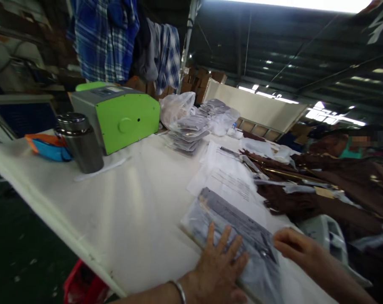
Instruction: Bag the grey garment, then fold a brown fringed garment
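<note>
A flat grey plastic-bagged packet [239, 228], its clear film shiny and creased, lies slantwise near the front of the white table. What is inside looks like folded grey cloth. My left hand [221, 264], with a metal bangle at the wrist, rests flat on the packet with fingers spread. At the packet's right edge is my right hand [294, 245], its fingers curled together. Whatever these fingers pinch, if anything, is hidden. Printed paper sheets [231, 185] lie just beyond the packet and partly under it.
A green and grey machine [128, 122] and a dark flask [83, 147] stand at the left of the table [140, 202]. Stacked bagged packets [188, 131] lie behind. Brown garments [305, 177] and a white tape dispenser-like object [329, 236] are at right. A person [353, 147] is beyond.
</note>
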`<action>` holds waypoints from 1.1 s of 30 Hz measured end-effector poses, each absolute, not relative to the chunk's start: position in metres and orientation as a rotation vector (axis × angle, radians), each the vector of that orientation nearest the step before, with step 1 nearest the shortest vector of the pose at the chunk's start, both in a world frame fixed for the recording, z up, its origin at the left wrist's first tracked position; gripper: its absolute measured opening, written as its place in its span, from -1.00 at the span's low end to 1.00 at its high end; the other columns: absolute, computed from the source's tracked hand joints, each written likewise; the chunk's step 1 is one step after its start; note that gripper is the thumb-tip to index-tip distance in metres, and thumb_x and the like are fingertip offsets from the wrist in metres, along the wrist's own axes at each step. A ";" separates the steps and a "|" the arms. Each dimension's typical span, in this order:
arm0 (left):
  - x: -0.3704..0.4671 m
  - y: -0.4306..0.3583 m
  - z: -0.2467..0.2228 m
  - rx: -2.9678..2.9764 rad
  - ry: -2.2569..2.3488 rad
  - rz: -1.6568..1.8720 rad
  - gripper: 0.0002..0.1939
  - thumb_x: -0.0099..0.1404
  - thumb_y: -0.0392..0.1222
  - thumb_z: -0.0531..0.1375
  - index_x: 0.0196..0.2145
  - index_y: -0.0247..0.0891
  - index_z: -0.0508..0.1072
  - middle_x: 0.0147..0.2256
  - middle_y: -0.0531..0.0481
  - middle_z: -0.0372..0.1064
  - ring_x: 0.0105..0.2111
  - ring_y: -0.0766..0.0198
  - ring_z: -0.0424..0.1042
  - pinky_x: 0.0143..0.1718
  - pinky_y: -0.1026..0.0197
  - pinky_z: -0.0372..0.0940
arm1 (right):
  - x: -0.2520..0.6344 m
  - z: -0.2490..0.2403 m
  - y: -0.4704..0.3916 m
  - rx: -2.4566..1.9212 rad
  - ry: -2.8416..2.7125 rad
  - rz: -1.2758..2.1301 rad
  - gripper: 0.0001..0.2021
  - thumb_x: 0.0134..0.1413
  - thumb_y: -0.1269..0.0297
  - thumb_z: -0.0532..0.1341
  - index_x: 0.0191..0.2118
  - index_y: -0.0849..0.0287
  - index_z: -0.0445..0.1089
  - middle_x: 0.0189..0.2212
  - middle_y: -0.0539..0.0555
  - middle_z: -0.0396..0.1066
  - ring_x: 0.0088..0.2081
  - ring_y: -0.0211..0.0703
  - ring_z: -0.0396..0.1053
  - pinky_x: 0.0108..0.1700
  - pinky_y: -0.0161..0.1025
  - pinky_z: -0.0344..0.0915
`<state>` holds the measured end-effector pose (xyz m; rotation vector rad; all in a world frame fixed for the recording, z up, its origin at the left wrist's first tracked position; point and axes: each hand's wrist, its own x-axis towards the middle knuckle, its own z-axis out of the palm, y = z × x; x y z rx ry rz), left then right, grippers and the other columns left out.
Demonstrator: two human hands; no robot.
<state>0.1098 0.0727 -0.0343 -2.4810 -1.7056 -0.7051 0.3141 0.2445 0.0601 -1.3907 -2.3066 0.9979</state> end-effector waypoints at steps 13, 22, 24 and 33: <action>0.124 0.098 -0.092 -2.091 -1.520 -0.649 -0.47 0.36 0.10 0.06 0.21 -0.13 0.16 0.27 -0.18 0.07 0.25 -0.26 -0.01 0.20 -0.48 -0.26 | 0.083 0.046 0.239 -0.296 -3.434 0.248 -0.67 -0.37 0.40 0.43 -0.33 0.15 0.44 -0.38 0.00 0.44 -0.29 -0.09 0.35 -0.15 -0.19 0.21; 0.127 0.102 -0.089 -2.032 -1.525 -0.721 -0.58 0.41 0.06 0.02 0.15 -0.08 0.25 0.21 -0.12 0.19 0.19 -0.22 0.12 0.17 -0.45 -0.11 | 0.133 0.055 0.273 -0.714 -2.931 0.079 -0.30 0.18 0.02 0.13 0.31 0.30 -0.03 0.28 0.35 0.06 0.26 0.13 0.05 0.23 0.09 0.04; 0.125 0.100 -0.086 -2.023 -1.509 -0.692 -0.50 0.40 0.15 -0.01 0.19 -0.10 0.20 0.23 -0.14 0.15 0.21 -0.23 0.10 0.13 -0.43 0.01 | 0.147 0.030 0.267 -0.749 -2.852 0.172 -0.31 0.23 -0.05 0.03 0.33 0.27 -0.05 0.32 0.30 0.00 0.32 0.05 -0.03 0.29 0.05 -0.01; 0.132 0.133 -0.124 -1.668 -1.340 -0.816 -0.72 0.33 0.06 0.15 -0.01 0.13 0.41 0.03 0.07 0.43 0.02 -0.09 0.40 0.15 -0.44 0.07 | 0.173 -0.003 0.265 -0.896 -2.501 0.386 -0.44 0.30 -0.05 -0.15 0.25 0.16 0.15 0.24 0.18 0.20 0.26 -0.01 0.14 0.25 0.01 0.16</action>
